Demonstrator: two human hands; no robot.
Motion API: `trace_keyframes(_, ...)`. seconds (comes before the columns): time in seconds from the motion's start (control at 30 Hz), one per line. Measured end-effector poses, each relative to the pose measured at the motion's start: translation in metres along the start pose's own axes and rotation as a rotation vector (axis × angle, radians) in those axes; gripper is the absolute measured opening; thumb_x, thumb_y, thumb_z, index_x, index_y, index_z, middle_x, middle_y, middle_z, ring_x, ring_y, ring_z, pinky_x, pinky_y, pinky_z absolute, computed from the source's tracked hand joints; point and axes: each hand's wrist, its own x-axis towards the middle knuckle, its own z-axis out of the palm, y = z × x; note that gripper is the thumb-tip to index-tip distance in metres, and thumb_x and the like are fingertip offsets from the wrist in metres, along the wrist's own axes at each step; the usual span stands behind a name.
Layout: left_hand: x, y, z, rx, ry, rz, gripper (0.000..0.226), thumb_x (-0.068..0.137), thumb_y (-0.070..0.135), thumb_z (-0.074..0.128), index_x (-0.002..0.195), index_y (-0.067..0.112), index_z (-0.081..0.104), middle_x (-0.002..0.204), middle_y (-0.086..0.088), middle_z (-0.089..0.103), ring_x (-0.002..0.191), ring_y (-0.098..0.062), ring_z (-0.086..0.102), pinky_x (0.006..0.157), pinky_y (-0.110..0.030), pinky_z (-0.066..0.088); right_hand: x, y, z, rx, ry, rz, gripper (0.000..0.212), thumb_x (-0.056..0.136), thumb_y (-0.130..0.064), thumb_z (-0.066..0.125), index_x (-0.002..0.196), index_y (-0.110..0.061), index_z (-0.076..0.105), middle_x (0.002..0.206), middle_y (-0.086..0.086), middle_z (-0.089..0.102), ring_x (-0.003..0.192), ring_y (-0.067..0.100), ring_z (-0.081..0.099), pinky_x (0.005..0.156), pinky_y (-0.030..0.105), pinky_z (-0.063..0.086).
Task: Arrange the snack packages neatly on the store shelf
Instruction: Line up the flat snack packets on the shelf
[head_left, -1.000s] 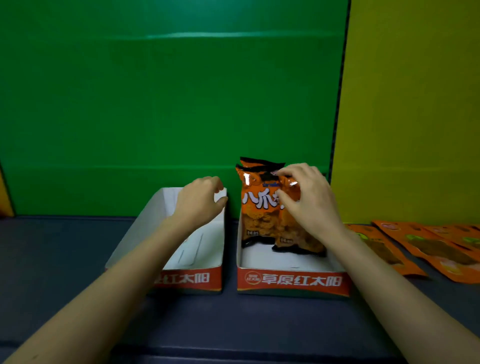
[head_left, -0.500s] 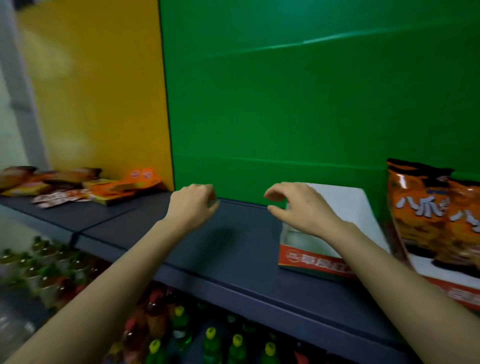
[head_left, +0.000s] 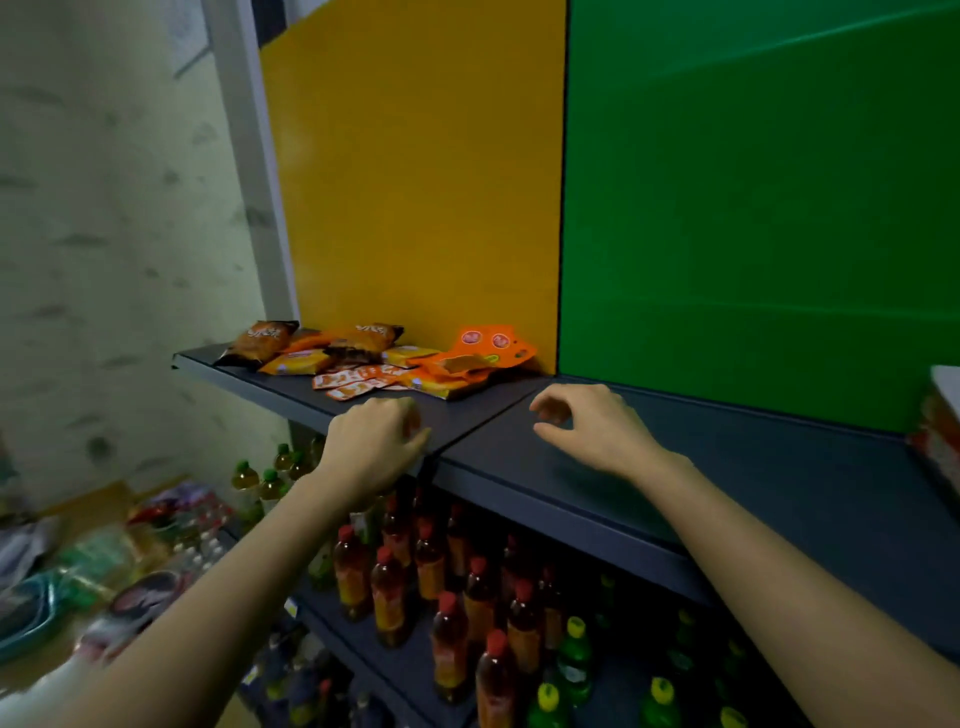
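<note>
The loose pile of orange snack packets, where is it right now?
The snack pile lies in the head view at the left end of the dark shelf, against the yellow back panel, just beyond the left hand.

- The flat metal shelf board (head_left: 727, 467) under my right hand (head_left: 592, 431) is plain dark slate blue.
- The left back panel (head_left: 415, 182) is mustard yellow; the right back panel (head_left: 753, 208) is bright green.
- The flat foil snack packages (head_left: 467, 358) are mostly orange, some yellow, with red and white marks.
- The puffy crisp bag (head_left: 260, 340) at the pile's left end is brown and orange.
- Below, the amber drink bottles (head_left: 389, 597) wear red caps, and the green plastic bottles (head_left: 574, 660) yellow caps.
- The plaster wall (head_left: 104, 234) is pale cream, mottled with grey flecks.
</note>
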Motion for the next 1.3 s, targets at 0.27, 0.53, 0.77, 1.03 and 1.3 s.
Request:
trace_keyframes(0.27, 0.026, -0.078, 0.019, -0.031, -0.02, -0.046, 0.03, 0.09, 0.045, 0.05, 0.097, 0.018, 0.061, 0.1, -0.003, 0.068, 0.092, -0.025, 0.063, 0.074, -0.035, 0.051, 0.067, -0.025, 0.054, -0.034, -0.07, 0.08, 0.025, 0.086, -0.034, 0.058, 0.11, -0.028, 0.063, 0.108, -0.007, 0.067, 0.103, 0.015, 0.061, 0.09, 0.035, 0.05)
trace_keyframes(0.53, 0.1, -0.119, 0.052, -0.086, 0.0, -0.006, 0.031, 0.091, 0.042, 0.05, 0.104, 0.016, 0.062, 0.106, -0.003, 0.066, 0.098, -0.023, 0.06, 0.074, -0.032, 0.046, 0.151, -0.008, 0.083, -0.088, -0.072, 0.277, 0.034, 0.091, -0.045, 0.05, 0.112, -0.022, 0.064, 0.115, 0.002, 0.064, 0.105, 0.022, 0.059, 0.089, 0.039, 0.05)
trace_keyframes(0.77, 0.183, -0.134, 0.084, -0.126, -0.01, 0.079, 0.031, 0.091, 0.041, 0.051, 0.103, 0.016, 0.063, 0.107, -0.005, 0.067, 0.099, -0.026, 0.061, 0.068, -0.029, 0.039, 0.211, 0.03, 0.102, -0.088, -0.138, 0.497, 0.041, 0.093, -0.052, 0.04, 0.073, -0.019, 0.051, 0.092, 0.007, 0.055, 0.09, 0.027, 0.056, 0.077, 0.032, 0.042)
trace_keyframes(1.03, 0.245, -0.142, 0.12, -0.196, -0.058, 0.148, 0.031, 0.089, 0.043, 0.052, 0.1, 0.016, 0.063, 0.109, -0.007, 0.065, 0.103, -0.029, 0.058, 0.076, -0.034, 0.044, 0.246, 0.043, 0.114, 0.208, -0.079, 0.71, 0.048, 0.093, -0.051, 0.043, 0.103, -0.007, 0.06, 0.099, 0.011, 0.058, 0.088, 0.025, 0.055, 0.074, 0.03, 0.043)
trace_keyframes(1.3, 0.295, -0.146, 0.154, -0.257, -0.123, 0.221, 0.033, 0.09, 0.042, 0.051, 0.105, 0.015, 0.063, 0.114, -0.009, 0.065, 0.108, -0.03, 0.057, 0.08, -0.035, 0.044, 0.271, 0.031, 0.133, 0.505, 0.083, 0.888, 0.027, 0.087, -0.029, 0.064, 0.105, -0.012, 0.053, 0.096, 0.007, 0.054, 0.066, 0.011, 0.046, 0.057, 0.022, 0.037)
